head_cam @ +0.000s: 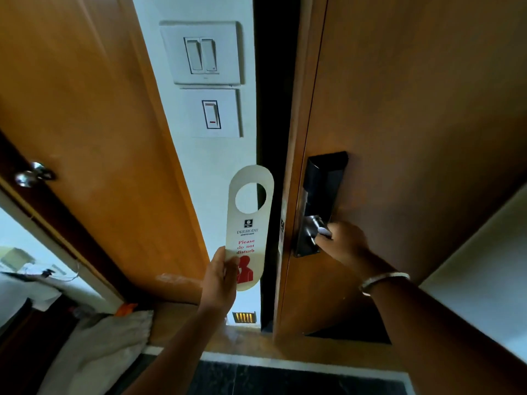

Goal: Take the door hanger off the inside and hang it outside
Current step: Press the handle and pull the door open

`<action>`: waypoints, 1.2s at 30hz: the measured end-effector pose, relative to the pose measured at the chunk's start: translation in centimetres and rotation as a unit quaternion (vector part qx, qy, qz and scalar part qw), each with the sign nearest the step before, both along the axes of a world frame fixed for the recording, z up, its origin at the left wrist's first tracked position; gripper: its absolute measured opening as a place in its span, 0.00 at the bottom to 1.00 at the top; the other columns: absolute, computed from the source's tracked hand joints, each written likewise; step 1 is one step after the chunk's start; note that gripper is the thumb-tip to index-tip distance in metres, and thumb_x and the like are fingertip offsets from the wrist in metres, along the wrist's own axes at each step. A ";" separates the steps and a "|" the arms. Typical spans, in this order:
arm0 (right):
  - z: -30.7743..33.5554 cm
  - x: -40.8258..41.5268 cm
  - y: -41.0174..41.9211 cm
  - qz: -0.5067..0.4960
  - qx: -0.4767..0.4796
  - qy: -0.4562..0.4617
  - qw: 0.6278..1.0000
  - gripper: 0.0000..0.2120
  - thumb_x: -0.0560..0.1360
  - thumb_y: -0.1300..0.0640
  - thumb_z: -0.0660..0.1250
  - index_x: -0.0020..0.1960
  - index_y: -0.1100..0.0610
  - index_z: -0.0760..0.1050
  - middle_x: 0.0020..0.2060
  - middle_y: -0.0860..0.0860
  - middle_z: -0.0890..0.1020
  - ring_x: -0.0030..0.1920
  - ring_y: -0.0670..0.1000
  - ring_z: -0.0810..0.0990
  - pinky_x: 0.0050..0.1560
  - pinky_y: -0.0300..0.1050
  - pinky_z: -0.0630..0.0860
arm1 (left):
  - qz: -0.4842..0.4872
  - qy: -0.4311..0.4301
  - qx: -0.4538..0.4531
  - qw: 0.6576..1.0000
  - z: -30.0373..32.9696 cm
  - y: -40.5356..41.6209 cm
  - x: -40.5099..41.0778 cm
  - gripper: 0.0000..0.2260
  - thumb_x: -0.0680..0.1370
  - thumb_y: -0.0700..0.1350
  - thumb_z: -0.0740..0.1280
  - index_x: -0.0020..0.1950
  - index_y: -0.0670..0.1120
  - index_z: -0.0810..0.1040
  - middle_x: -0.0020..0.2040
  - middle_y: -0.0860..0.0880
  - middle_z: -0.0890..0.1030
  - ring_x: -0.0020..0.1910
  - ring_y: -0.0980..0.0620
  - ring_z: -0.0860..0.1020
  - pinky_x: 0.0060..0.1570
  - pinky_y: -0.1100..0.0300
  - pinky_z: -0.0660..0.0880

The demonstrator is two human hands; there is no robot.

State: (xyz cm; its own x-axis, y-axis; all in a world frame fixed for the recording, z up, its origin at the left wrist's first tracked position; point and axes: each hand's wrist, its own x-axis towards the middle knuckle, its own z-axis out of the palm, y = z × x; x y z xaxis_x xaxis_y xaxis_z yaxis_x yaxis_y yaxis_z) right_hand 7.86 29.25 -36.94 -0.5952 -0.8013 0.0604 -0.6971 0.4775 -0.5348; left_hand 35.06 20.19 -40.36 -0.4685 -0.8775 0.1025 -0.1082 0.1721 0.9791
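A white door hanger (247, 223) with a round hole and red "Please do not disturb" print is held upright in front of the wall, pinched at its lower end by my left hand (219, 277). My right hand (346, 243) is closed around the metal door handle (312, 228) below a black lock plate (322, 189) on the wooden door (413, 109). The door stands slightly ajar, with a dark gap (273, 109) along its left edge. The hanger is off the handle and hangs just left of that gap.
White switch plates (204, 52) are set in the wall strip left of the door. Another wooden door with a round metal knob (32, 173) stands at the left. A white cloth bundle (108, 337) lies at the lower left, and dark floor tiles show below.
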 end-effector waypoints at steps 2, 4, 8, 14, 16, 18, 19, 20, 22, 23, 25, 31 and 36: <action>0.3 1.8 2.7 -0.034 -0.031 0.053 0.998 0.14 0.72 0.53 0.67 0.31 0.52 0.67 0.28 0.48 0.74 0.29 0.46 0.73 0.32 0.40 0.68 | -0.032 -0.020 -0.002 0.999 -0.7 0.2 0.5 0.07 0.82 0.48 0.61 0.59 0.51 0.72 0.57 0.50 0.81 0.53 0.48 0.82 0.43 0.64 0.82; 0.6 2.8 4.5 -0.074 -0.012 0.107 0.991 0.06 0.72 0.54 0.69 0.46 0.56 0.77 0.45 0.55 0.80 0.48 0.58 0.78 0.51 0.51 0.74 | -0.050 -0.030 -0.005 0.998 -1.2 0.5 0.5 0.05 0.83 0.46 0.60 0.59 0.50 0.71 0.58 0.47 0.81 0.54 0.45 0.82 0.50 0.54 0.83; 0.6 6.7 8.8 -0.165 0.011 0.126 0.978 0.25 0.71 0.62 0.70 0.67 0.64 0.70 0.67 0.62 0.73 0.73 0.67 0.65 0.77 0.58 0.58 | -0.119 -0.035 -0.014 0.992 -1.2 1.5 1.5 0.08 0.84 0.47 0.59 0.61 0.47 0.71 0.60 0.45 0.80 0.56 0.43 0.82 0.54 0.47 0.82; 0.3 12.7 14.4 -0.229 0.001 0.082 0.970 0.40 0.74 0.65 0.65 0.81 0.56 0.51 0.80 0.56 0.56 0.80 0.60 0.52 0.77 0.56 0.56 | -0.212 -0.041 -0.023 0.976 -1.0 4.2 1.9 0.11 0.84 0.44 0.60 0.66 0.45 0.69 0.63 0.44 0.79 0.58 0.42 0.81 0.56 0.42 0.81; 2.0 14.5 15.6 -0.274 -0.097 0.030 0.956 0.37 0.74 0.65 0.65 0.79 0.50 0.55 0.78 0.54 0.62 0.76 0.60 0.65 0.72 0.58 0.68 | -0.243 -0.034 -0.010 0.969 -0.9 5.2 1.6 0.12 0.83 0.42 0.60 0.67 0.46 0.69 0.63 0.44 0.79 0.59 0.43 0.80 0.57 0.43 0.80; 4.7 15.5 16.7 -0.316 -0.176 0.003 0.932 0.35 0.75 0.64 0.64 0.78 0.47 0.56 0.76 0.53 0.66 0.71 0.59 0.72 0.67 0.59 0.74 | -0.262 -0.030 -0.010 0.965 -1.1 6.1 1.1 0.11 0.83 0.42 0.60 0.66 0.47 0.69 0.62 0.46 0.79 0.58 0.46 0.80 0.54 0.49 0.82; 6.3 15.8 17.5 -0.336 -0.204 0.008 0.919 0.35 0.75 0.64 0.64 0.78 0.49 0.56 0.76 0.53 0.66 0.72 0.58 0.71 0.68 0.58 0.73 | -0.273 -0.024 -0.020 0.962 -0.9 6.7 0.7 0.10 0.83 0.42 0.60 0.65 0.48 0.70 0.61 0.46 0.80 0.56 0.48 0.81 0.50 0.55 0.83; 8.0 15.9 17.9 -0.350 -0.231 0.014 0.908 0.34 0.77 0.62 0.63 0.79 0.51 0.55 0.77 0.53 0.65 0.74 0.58 0.69 0.71 0.56 0.70 | -0.279 -0.020 -0.029 0.960 -0.9 7.1 0.4 0.09 0.83 0.43 0.60 0.63 0.50 0.70 0.59 0.47 0.80 0.53 0.52 0.82 0.44 0.61 0.82; 12.2 15.9 18.9 -0.371 -0.299 0.024 0.879 0.32 0.79 0.59 0.62 0.80 0.54 0.55 0.78 0.54 0.63 0.77 0.55 0.63 0.75 0.52 0.64 | -0.301 -0.008 -0.044 0.953 -0.2 8.2 -0.5 0.07 0.83 0.44 0.61 0.59 0.54 0.70 0.54 0.51 0.81 0.46 0.59 0.82 0.37 0.66 0.81; 14.1 15.6 19.1 -0.375 -0.338 0.021 0.863 0.30 0.80 0.59 0.62 0.80 0.56 0.56 0.78 0.54 0.64 0.77 0.53 0.63 0.76 0.50 0.62 | -0.305 -0.008 -0.046 0.951 0.0 8.6 -0.9 0.07 0.83 0.45 0.61 0.58 0.56 0.70 0.52 0.53 0.81 0.45 0.60 0.83 0.38 0.64 0.82; 18.0 15.4 19.6 -0.382 -0.419 0.012 0.824 0.29 0.79 0.63 0.59 0.79 0.59 0.59 0.76 0.56 0.68 0.75 0.52 0.66 0.74 0.45 0.63 | -0.324 -0.014 -0.040 0.945 1.0 9.4 -1.7 0.06 0.83 0.46 0.60 0.60 0.53 0.71 0.53 0.50 0.82 0.48 0.55 0.84 0.43 0.54 0.85; 28.5 15.0 22.3 -0.379 -0.536 0.022 0.754 0.28 0.78 0.60 0.59 0.77 0.60 0.62 0.70 0.54 0.75 0.69 0.52 0.74 0.71 0.48 0.69 | -0.358 0.016 -0.054 0.932 4.2 12.3 -5.3 0.09 0.83 0.45 0.61 0.63 0.50 0.71 0.53 0.47 0.83 0.44 0.53 0.84 0.39 0.54 0.85; 34.0 15.2 24.6 -0.384 -0.536 0.078 0.747 0.20 0.73 0.59 0.61 0.64 0.62 0.74 0.58 0.58 0.82 0.58 0.58 0.81 0.63 0.56 0.77 | -0.383 0.028 -0.040 0.922 5.4 14.2 -7.7 0.12 0.82 0.44 0.64 0.65 0.46 0.71 0.55 0.46 0.82 0.47 0.51 0.83 0.44 0.49 0.85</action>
